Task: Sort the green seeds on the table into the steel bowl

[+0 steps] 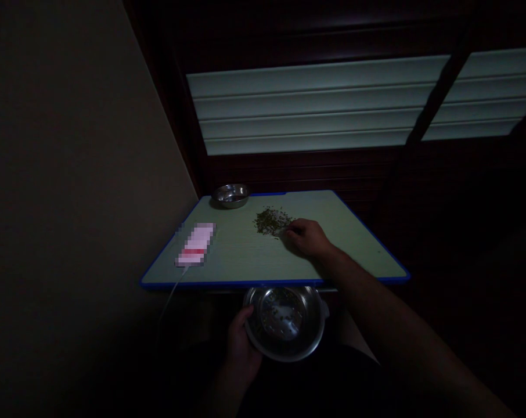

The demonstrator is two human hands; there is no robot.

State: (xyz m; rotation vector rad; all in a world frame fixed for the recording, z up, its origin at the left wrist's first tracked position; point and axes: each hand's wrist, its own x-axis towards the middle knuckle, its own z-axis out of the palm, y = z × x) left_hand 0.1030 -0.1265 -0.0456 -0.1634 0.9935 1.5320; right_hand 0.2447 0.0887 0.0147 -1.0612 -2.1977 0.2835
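A loose pile of small dark green bits (269, 222), perhaps seeds or dried pods, lies spread on the pale green tabletop (241, 255). At the pile's right edge is my right hand (304, 236), its fingers drawn together and pointing left. Something pale shows by the fingertips, too dim and small to name. Below the table's front edge, my left hand (243, 342) grips the left rim of a large metal bowl (313, 325). The bowl is tilted toward me, with some small bits scattered over its bottom. Its far rim is partly under the table edge.
A smaller metal bowl (231, 197) stands at the table's back left corner. On the left side lies a phone (197, 244) with a lit, blurred screen, its white cable (171, 293) hanging over the front edge. A wall and dark louvred doors (306, 110) border the table.
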